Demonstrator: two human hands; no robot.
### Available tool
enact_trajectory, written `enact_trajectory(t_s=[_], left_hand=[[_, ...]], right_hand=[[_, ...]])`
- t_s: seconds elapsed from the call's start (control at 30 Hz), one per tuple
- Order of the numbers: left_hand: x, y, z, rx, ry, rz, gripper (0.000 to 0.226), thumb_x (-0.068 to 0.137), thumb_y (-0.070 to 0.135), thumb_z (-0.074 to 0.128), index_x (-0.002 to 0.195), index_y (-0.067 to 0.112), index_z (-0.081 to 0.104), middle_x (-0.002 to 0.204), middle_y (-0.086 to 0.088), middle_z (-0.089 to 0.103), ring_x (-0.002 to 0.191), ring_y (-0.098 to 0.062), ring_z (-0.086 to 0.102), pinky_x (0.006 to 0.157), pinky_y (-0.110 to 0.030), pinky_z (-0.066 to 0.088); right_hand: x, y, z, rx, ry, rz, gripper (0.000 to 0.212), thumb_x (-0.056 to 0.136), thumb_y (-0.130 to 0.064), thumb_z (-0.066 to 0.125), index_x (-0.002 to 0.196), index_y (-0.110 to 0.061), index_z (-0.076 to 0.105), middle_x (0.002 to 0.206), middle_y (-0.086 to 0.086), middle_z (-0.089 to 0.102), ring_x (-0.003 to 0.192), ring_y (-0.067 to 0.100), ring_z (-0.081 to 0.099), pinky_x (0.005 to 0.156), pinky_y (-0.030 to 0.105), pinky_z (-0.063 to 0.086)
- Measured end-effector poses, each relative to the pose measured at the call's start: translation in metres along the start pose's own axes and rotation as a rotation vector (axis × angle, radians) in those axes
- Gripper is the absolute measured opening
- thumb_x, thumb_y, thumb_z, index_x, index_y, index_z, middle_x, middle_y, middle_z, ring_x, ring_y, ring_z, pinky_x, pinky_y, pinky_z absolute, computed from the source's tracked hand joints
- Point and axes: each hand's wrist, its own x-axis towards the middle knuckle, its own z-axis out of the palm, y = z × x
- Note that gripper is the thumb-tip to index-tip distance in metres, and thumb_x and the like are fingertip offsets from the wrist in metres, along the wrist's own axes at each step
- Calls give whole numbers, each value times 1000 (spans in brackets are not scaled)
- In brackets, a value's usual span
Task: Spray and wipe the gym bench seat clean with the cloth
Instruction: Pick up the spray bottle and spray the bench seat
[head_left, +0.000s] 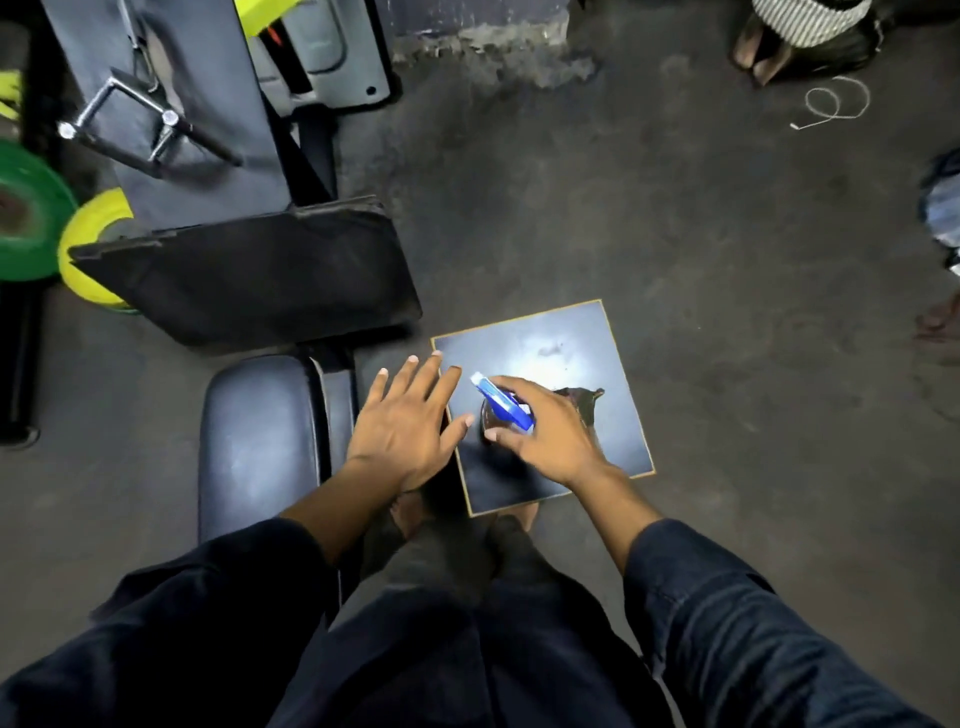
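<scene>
The black padded bench seat (260, 441) lies at lower left, with the angled black pad (254, 275) beyond it. A spray bottle with a blue trigger head (501, 405) stands on a small square-topped table (571, 353) to the right of the seat. My right hand (545, 431) is curled around the bottle's top. My left hand (410, 421) hovers flat with fingers spread, between the seat and the small table, holding nothing. A dark brown cloth (584, 402) lies on the small table, partly hidden behind my right hand.
Green (26, 213) and yellow (91, 244) weight plates stand at the left. A metal cable handle (130, 130) lies on the bench's upright part. A white cord (836, 104) lies on the grey floor at upper right. Another person's feet (758, 52) are at the top right.
</scene>
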Motion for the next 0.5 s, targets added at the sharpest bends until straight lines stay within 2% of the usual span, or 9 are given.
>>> enact_trajectory(t_s=[0.13, 0.2, 0.3, 0.4, 0.5], left_hand=[[-16, 10, 16, -42, -52, -87, 76, 107, 67, 31, 172, 28, 22, 181, 0, 18, 166, -27, 18, 133, -55, 17], [-27, 12, 23, -51, -74, -127, 76, 107, 66, 32, 171, 28, 22, 180, -1, 19, 166, -27, 18, 132, -54, 18], [-44, 9, 31, -123, -66, -218, 75, 107, 64, 40, 170, 27, 27, 180, -2, 22, 166, -28, 21, 132, -55, 20], [-64, 0, 39, -177, -39, -319, 74, 106, 62, 44, 169, 26, 31, 179, -3, 25, 165, -29, 24, 132, -57, 22], [-86, -15, 44, -235, 14, -430, 73, 106, 62, 45, 167, 24, 35, 177, -4, 29, 163, -32, 30, 131, -58, 24]], right_hand=[[16, 7, 4, 39, 37, -78, 70, 89, -43, 83, 152, -41, 52, 124, -19, 62, 120, 14, 57, 107, 27, 46], [23, 7, 5, -9, 29, -139, 66, 92, -43, 78, 153, -42, 50, 117, -16, 59, 112, 16, 55, 102, 32, 49], [39, 1, 8, -93, -61, -262, 65, 91, -32, 71, 153, -33, 50, 108, -9, 57, 100, 18, 54, 93, 44, 54], [53, -16, 17, -81, -213, -332, 72, 89, -21, 69, 156, -33, 48, 111, -13, 55, 96, 11, 56, 92, 41, 56], [55, -34, 35, -148, -335, -399, 74, 91, -19, 69, 159, -37, 47, 125, -5, 65, 110, 20, 64, 100, 43, 55]])
